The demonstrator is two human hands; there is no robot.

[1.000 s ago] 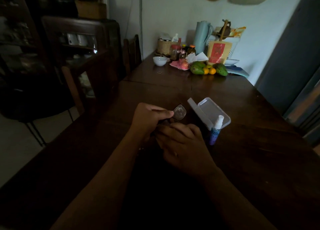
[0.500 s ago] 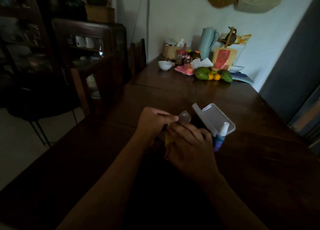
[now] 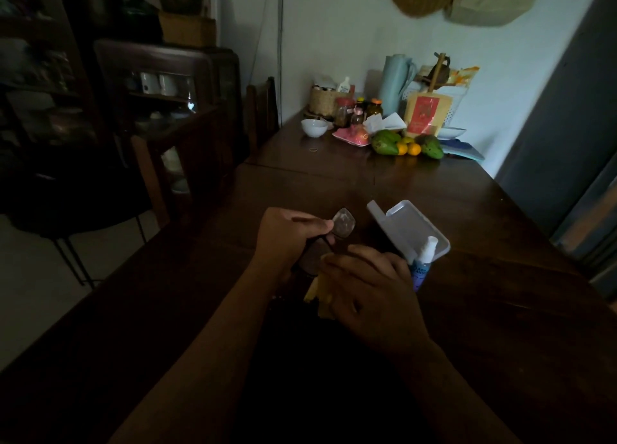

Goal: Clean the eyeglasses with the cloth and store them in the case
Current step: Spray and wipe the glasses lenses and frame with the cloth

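Compared with half a second before, the right hand [image 3: 374,293] had drawn back toward 6 o'clock, exposing more of the yellow cloth [image 3: 317,296] beneath its fingers.

Head view: the left hand [image 3: 287,236] was closed on the eyeglasses [image 3: 335,235], thumb and fingers pinching the frame just beside one clear lens, which stood free at 12 o'clock of the hands. The second lens lay darker between the two hands. The right hand's fingers were curled over the cloth, pressing it at the lower lens; whether cloth touched glass could not be told. An open translucent case [image 3: 407,226] lay at 2 o'clock of the hands on the dark wooden table [image 3: 500,293], with a spray bottle [image 3: 423,263] standing just before it, beside the right hand. Fruit [image 3: 405,144] sat far off at 12 o'clock.
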